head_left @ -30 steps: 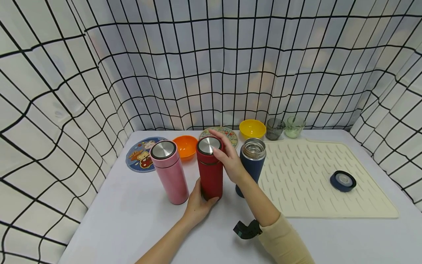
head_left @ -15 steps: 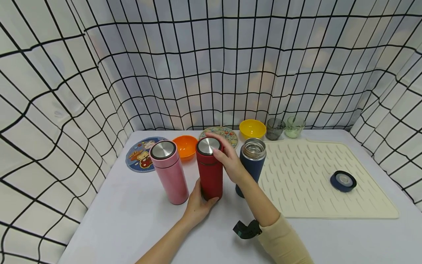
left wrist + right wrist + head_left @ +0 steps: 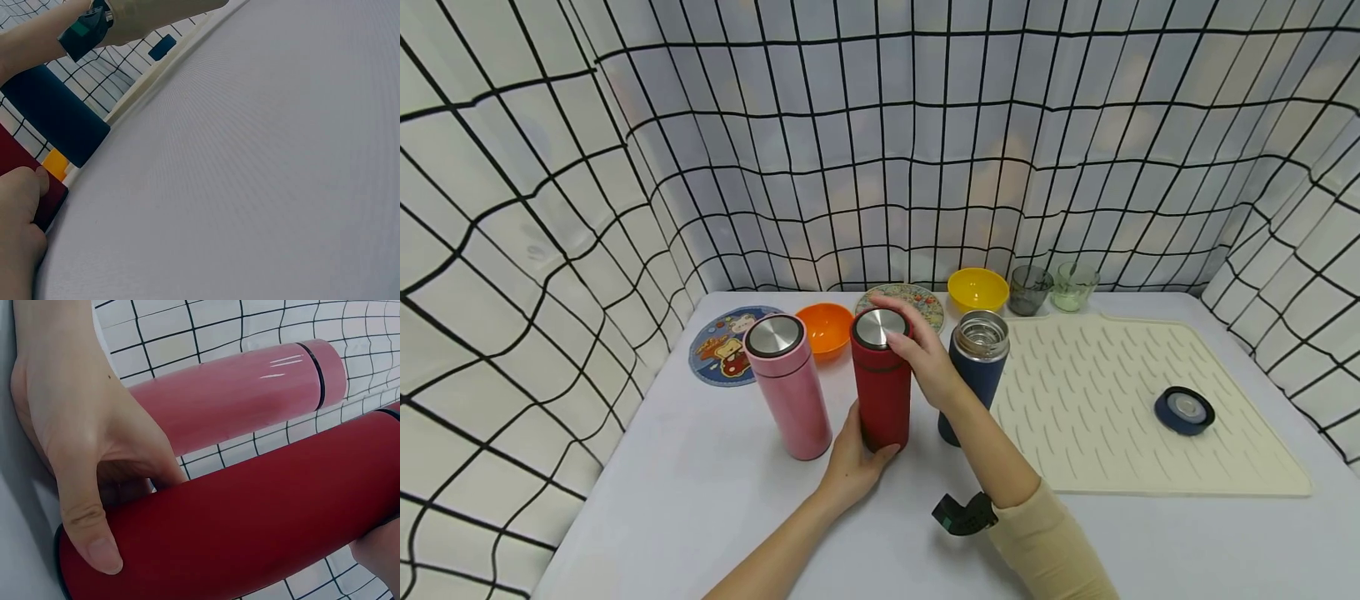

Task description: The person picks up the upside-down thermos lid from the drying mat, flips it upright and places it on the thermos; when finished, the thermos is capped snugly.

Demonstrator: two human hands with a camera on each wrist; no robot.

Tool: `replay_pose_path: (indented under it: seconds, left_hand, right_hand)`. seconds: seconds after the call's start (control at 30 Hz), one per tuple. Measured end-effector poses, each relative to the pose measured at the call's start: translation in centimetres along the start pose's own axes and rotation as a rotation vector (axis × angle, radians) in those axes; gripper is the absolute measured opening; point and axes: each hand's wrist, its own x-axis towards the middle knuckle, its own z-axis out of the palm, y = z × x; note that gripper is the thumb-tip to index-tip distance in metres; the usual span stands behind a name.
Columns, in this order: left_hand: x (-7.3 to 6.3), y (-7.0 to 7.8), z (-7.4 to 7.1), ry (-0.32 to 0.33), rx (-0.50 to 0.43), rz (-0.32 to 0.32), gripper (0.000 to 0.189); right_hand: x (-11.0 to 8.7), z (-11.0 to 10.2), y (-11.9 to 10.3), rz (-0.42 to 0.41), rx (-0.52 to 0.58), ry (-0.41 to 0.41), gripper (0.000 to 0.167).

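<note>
While the left hand (image 3: 852, 464) is gripping the red bottle (image 3: 883, 400) low down by its base, the right hand (image 3: 928, 358) is clasping its silver-topped lid (image 3: 881, 327), thumb bent over the near edge. That bottle is standing on the white table (image 3: 700, 500) between a capped pink bottle (image 3: 793, 396) and a navy bottle (image 3: 976, 375), whose steel mouth is showing. Off to the right, a navy lid (image 3: 1184, 411) is lying on a cream mat (image 3: 1105, 450).

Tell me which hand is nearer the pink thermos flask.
Left. The left hand grips the lower part of the red thermos flask, just beside the base of the pink thermos flask. The right hand is farther off, at the red flask's lid.
</note>
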Motion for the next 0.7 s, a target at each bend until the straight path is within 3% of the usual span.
replay_pose_path:
  seconds: [0.23,0.47,0.63,0.7]
  left_hand:
    - [-0.04,0.01,-0.11,-0.009,-0.023,-0.010,0.078]
    - [-0.01,-0.10,-0.02,-0.010,-0.015,-0.026,0.078]
    - [0.01,-0.14,0.01,-0.007,-0.013,-0.033,0.078]
    - [0.05,-0.16,0.01,-0.008,-0.011,-0.030,0.077]
  right_hand:
    - [0.04,0.51,0.21,-0.021,-0.005,0.064,0.086]
    - [0.05,0.13,0.26,-0.005,-0.001,0.001,0.058]
    - [-0.06,-0.04,0.29,-0.002,0.010,-0.005,0.055]
    - [-0.07,0.02,0.27,-0.007,0.018,0.008,0.062]
